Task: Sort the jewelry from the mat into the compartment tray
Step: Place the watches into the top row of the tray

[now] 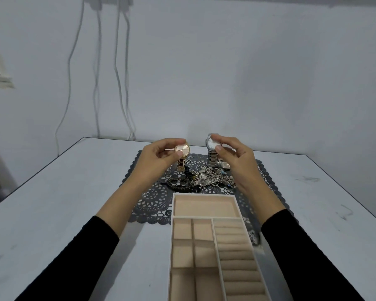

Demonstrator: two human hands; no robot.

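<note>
The left hand's fingertips (179, 142) are pinched together on the case of a gold watch (182, 150), thumb below and forefinger on the upper rim, dial turned toward the camera. The right hand's fingertips (218, 148) close the same way on the case of a silver watch (211, 142), covering part of its dial. Both watches are lifted above the mat, and their metal link bracelets hang straight down from the cases; the lower end of each strap comes close to the pile beneath, though whether it touches cannot be told.

Judging by the link bands, both pieces are fairly heavy for their size, rigid at the case and loose in the strap (the strap will swing and fold when lowered). The glass face is the fragile, slippery part, so the case edge is probably the best place to grip, as both hands do now.

The left hand (155, 159) and right hand (237, 161) hover side by side over the dark lace mat (152, 198), where the remaining jewelry pile (206, 180) lies tangled: chains, beads and a dark bracelet (179, 184). Just nearer the camera, the compartment tray (172, 231) overlaps the mat's near edge, and every section in view looks bare. Its wide far section seems the likeliest fit for watches.
</note>
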